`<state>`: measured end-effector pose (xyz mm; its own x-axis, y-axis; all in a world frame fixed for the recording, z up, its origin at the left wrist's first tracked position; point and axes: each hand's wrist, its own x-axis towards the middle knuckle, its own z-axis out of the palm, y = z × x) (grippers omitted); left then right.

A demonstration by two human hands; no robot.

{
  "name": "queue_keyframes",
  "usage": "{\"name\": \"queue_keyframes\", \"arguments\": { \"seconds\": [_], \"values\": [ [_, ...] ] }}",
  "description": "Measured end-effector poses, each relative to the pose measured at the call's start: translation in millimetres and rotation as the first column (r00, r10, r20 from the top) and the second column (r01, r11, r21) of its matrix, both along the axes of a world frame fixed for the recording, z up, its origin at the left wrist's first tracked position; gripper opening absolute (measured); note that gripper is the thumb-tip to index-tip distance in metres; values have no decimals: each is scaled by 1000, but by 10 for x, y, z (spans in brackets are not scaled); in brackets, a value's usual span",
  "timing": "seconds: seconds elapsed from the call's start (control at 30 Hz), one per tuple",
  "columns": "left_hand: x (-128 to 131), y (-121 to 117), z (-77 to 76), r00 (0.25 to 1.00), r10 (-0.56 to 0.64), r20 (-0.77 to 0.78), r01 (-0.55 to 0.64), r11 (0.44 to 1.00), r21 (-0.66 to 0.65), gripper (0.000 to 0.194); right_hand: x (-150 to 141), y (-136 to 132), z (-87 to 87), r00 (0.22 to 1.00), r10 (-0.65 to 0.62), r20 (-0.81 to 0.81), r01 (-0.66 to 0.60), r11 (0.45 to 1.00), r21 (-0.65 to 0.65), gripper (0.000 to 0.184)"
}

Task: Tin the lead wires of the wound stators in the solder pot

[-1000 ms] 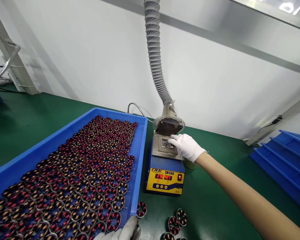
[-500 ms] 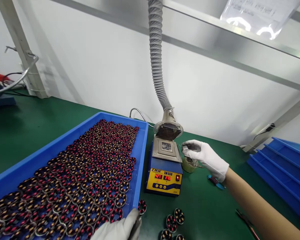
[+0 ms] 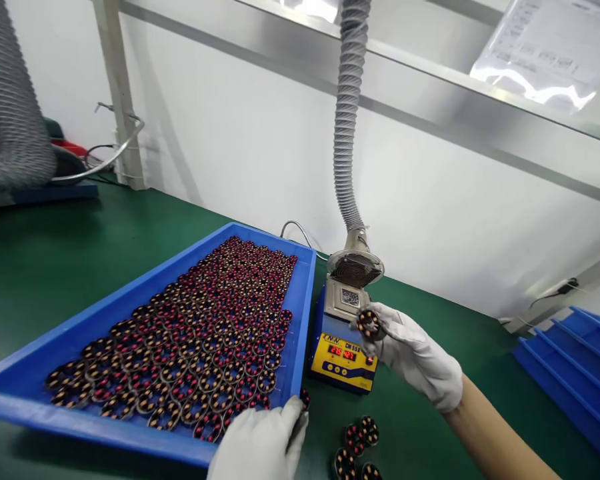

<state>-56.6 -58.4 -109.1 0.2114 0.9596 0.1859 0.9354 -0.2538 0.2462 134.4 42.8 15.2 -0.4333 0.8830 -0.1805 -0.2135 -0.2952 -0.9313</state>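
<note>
My right hand (image 3: 413, 350), white-gloved, pinches a motor stator (image 3: 369, 324), a dark ring with tan copper windings, in front of a blue and yellow solder pot (image 3: 347, 357). My left hand (image 3: 265, 433), also gloved, is closed at the near right corner of a blue tray (image 3: 307, 313). One stator with red windings (image 3: 305, 399) shows just beyond its fingertips, mostly hidden; I cannot tell whether the fingers grip it or the tray's rim. Rows of stators (image 3: 220, 320) fill much of the tray. Several loose stators (image 3: 355, 439) rest on the green table between the hands.
A round metal hood (image 3: 356, 267) on a grey flexible duct (image 3: 347, 133) hangs above the pot. Stacked blue trays (image 3: 575, 373) stand at the right. Another thick grey hose (image 3: 10, 113) is at the far left, and a metal shelf (image 3: 420, 73) crosses overhead.
My right hand has come from beside the small cup right of the solder pot to the pot's front, and its stator now shows plainly. My view has swung left.
</note>
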Motion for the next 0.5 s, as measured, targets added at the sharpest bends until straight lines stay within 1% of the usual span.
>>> {"name": "queue_keyframes", "arguments": {
  "seconds": [0.07,0.17,0.23,0.3,0.37,0.4,0.43,0.47,0.5],
  "values": [
    [18,-3,57,1000,20,10,-20,999,-36,27,-211,91,-87,1000,-8,-25,9,999,48,50],
    [47,-9,160,998,40,47,-35,994,-104,29,-588,332,-303,999,18,29,-21,993,114,59],
    [59,-12,220,995,33,94,-18,988,-153,31,-815,483,-458,994,74,76,-82,991,104,56],
    [45,-19,264,991,19,131,5,983,-182,30,-972,552,-564,986,147,84,-153,986,65,49],
    [-10,-35,288,982,15,188,23,979,-200,28,-1039,502,-595,977,208,55,-210,977,36,43],
    [-52,-47,292,966,34,257,22,977,-213,26,-1040,435,-582,973,228,35,-229,973,32,42],
    [-99,-60,288,928,71,366,16,973,-229,26,-1024,345,-557,969,245,12,-245,969,27,42],
    [-147,-71,278,852,129,507,-2,970,-242,27,-997,238,-523,965,260,-15,-260,965,19,41],
    [-189,-79,261,733,190,654,-22,967,-256,28,-962,122,-486,961,273,-48,-273,962,7,41]
  ]
}}
